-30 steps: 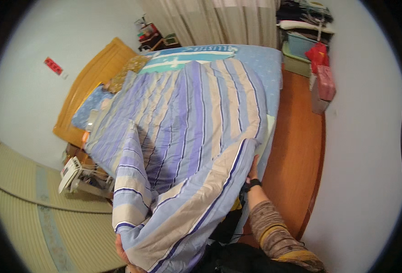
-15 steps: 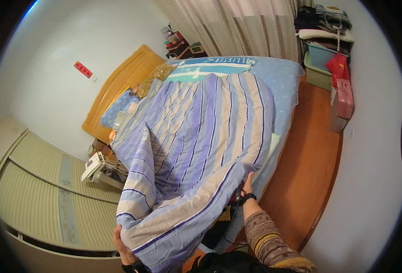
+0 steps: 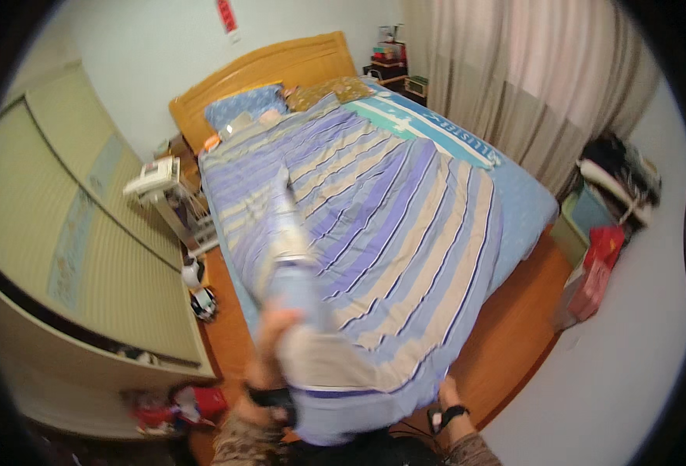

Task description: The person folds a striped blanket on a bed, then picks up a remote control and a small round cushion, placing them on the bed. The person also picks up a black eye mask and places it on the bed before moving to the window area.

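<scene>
A striped quilt in purple, blue and beige lies over most of the bed and comes down over its near end. My left hand, smeared by motion, grips the quilt's near left edge, where the cloth is pulled up into a raised fold. At the near right corner my right hand is closed on the quilt's edge, with a dark band around the wrist. Blue bedding shows along the bed's right side. By the wooden headboard lie a blue pillow and a brown patterned pillow.
On the left stand a wardrobe with sliding doors and a white machine on a stand. Red items lie on the floor at lower left. Storage bins and a pink box line the right wall.
The view has swung left and the bed appears turned. My left hand has lifted its side of the quilt and moved toward the middle; the right still holds its corner.
</scene>
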A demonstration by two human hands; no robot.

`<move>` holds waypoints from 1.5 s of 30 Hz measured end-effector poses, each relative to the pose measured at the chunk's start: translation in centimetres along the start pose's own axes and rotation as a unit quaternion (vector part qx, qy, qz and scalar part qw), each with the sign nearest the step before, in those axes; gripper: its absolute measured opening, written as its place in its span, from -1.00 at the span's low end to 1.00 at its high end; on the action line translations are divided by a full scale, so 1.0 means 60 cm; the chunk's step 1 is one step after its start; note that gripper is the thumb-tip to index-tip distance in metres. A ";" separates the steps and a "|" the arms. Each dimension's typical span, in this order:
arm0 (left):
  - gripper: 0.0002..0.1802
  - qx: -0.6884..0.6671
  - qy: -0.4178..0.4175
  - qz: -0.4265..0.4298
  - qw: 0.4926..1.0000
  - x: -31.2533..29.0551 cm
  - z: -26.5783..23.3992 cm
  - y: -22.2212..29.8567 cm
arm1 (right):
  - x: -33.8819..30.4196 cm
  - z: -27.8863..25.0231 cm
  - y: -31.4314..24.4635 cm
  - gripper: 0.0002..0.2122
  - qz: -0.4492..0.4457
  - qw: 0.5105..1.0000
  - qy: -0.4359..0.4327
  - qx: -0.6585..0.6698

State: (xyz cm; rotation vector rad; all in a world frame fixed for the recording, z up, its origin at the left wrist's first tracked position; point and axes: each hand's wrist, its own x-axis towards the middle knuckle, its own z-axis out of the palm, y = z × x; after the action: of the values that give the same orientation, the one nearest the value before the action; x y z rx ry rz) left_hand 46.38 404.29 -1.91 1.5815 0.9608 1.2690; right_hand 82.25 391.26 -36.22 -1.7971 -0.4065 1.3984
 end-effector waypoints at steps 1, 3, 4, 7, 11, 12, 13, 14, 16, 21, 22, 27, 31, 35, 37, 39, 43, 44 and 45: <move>-0.64 0.215 -0.027 0.233 0.948 0.018 0.055 -0.029 | -0.025 -0.009 0.017 -0.69 -0.011 0.999 0.034 -0.028; -0.42 -0.097 -0.166 -0.064 0.979 0.041 0.217 -0.099 | -0.042 -0.035 0.030 -0.72 -0.064 0.990 0.028 -0.120; -0.29 -0.233 -0.097 -0.373 0.893 0.048 0.306 -0.130 | -0.046 -0.040 0.037 -0.72 -0.040 0.982 0.052 -0.175; -0.29 -0.140 -0.180 -0.342 0.912 0.003 0.381 -0.279 | -0.014 -0.047 0.044 -0.65 0.086 0.996 -0.030 -0.002; -0.35 -0.054 -0.149 -0.433 0.887 -0.086 0.398 -0.445 | 0.024 -0.052 0.066 -0.62 0.129 0.955 -0.032 -0.267; -0.36 0.017 -0.145 -0.451 0.880 -0.091 0.397 -0.463 | 0.030 -0.053 0.071 -0.63 0.165 0.953 -0.049 -0.249; -0.37 0.081 -0.151 -0.483 0.859 -0.092 0.396 -0.466 | 0.033 -0.058 0.073 -0.63 0.173 0.955 -0.065 -0.233; -0.32 0.059 -0.161 -0.425 0.889 -0.085 0.390 -0.459 | 0.038 -0.062 0.071 -0.63 0.212 0.949 -0.099 -0.211; -0.20 0.063 -0.166 -0.405 0.897 -0.030 0.361 -0.420 | 0.046 -0.081 0.050 -0.67 0.271 0.918 -0.151 -0.249; -0.30 -0.034 0.110 -0.474 0.873 0.080 0.254 -0.309 | 0.069 -0.126 -0.049 -0.58 0.318 0.853 -0.340 -0.235; -0.35 0.004 0.071 -0.457 0.887 0.085 0.276 -0.306 | 0.074 -0.133 -0.065 -0.60 0.323 0.838 -0.393 -0.196; -0.38 0.239 0.011 -0.377 0.895 0.046 0.545 -0.352 | 0.078 -0.164 -0.076 -0.66 0.345 0.802 -0.476 -0.108; -0.42 -0.086 -0.190 -0.498 0.842 -0.035 0.642 -0.368 | 0.086 -0.183 -0.057 -0.58 0.401 0.815 -0.418 0.006; -0.63 -0.065 0.141 -0.368 0.917 -0.135 0.535 -0.374 | 0.101 -0.196 -0.100 -0.44 0.514 0.681 -0.509 -0.112; -0.59 0.151 0.408 -0.434 0.789 -0.192 0.447 -0.379 | 0.101 -0.188 -0.134 -0.43 0.491 0.684 -0.494 -0.219; -0.18 -0.023 0.513 -0.380 0.769 -0.249 0.422 -0.381 | 0.092 -0.185 -0.170 -0.47 0.534 0.658 -0.487 -0.212; -0.20 -0.214 0.430 -0.500 0.720 -0.304 0.435 -0.393 | 0.064 -0.155 -0.217 -0.55 0.394 0.720 -0.467 -0.329; -0.24 -0.335 0.430 -0.484 0.684 -0.312 0.440 -0.387 | 0.059 -0.146 -0.226 -0.56 0.378 0.747 -0.440 -0.324; -0.28 -0.456 0.423 -0.457 0.636 -0.319 0.442 -0.376 | 0.057 -0.139 -0.235 -0.57 0.386 0.745 -0.438 -0.324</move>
State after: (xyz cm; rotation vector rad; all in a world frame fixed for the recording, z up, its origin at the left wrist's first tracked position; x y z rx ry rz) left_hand 67.84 389.62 -31.97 -0.4250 1.1131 1.3025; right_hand 94.11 399.07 -27.37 -1.7539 -0.7352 3.0256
